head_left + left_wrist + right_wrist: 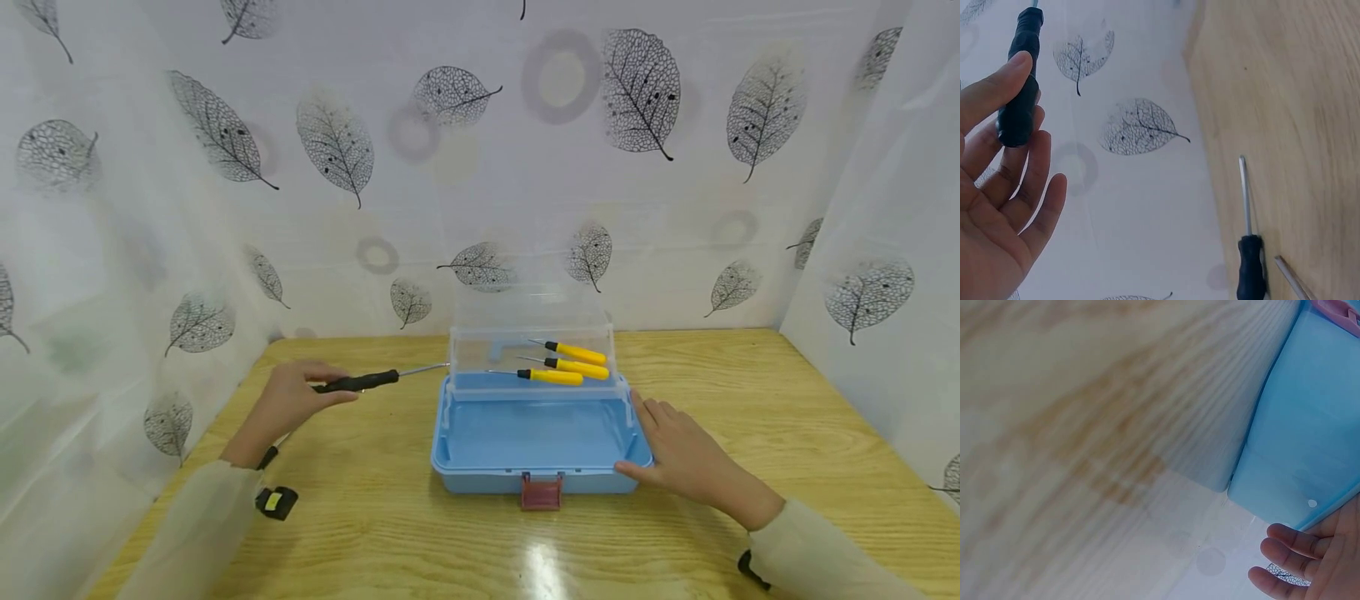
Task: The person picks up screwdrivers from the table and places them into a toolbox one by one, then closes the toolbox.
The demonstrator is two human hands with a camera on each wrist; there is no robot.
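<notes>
one black screwdriver (367, 381), pinched in your left hand (294, 398), centre left, may snag the tray (525, 392) if aimed low; your spread right hand (686, 454) could shove the box (480, 482).

On my feed I see the blk driver (367, 381) held by its grooved handle in the L hand (292, 393), metal shaft pointing R, tip near the box (536, 435). I can't tell if it touches. The box sits open, blue, w/ a reddish clasp (542, 495) at front; the R hand (686, 454) touches its R side. I count 3 yellow drivers (587, 368) in the clear tray (517, 392) at back, handles R, thin shafts L.
</notes>
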